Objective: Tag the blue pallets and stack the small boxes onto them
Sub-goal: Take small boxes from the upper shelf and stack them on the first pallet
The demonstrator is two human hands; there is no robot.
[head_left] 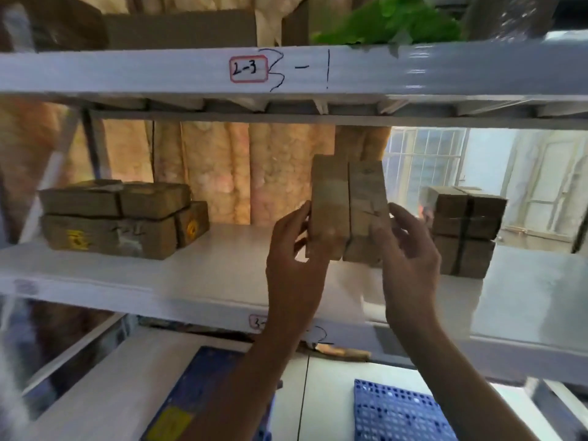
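1. At left of frame, a pile of small brown boxes (117, 218) sits on the white shelf (222, 262).
2. At lower centre, a blue pallet (203, 389) with a yellow tag (168, 423) lies below.
3. At centre, your left hand (294, 259) and right hand (410, 259) grip two upright boxes (348, 205) between them.
4. At lower right is another blue pallet (397, 412).
5. At right, a strapped bundle of boxes (464, 230) rests on the shelf.

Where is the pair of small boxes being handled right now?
In the head view, the pair of small boxes stands upright just right of centre, held between the left hand and right hand above the white shelf.
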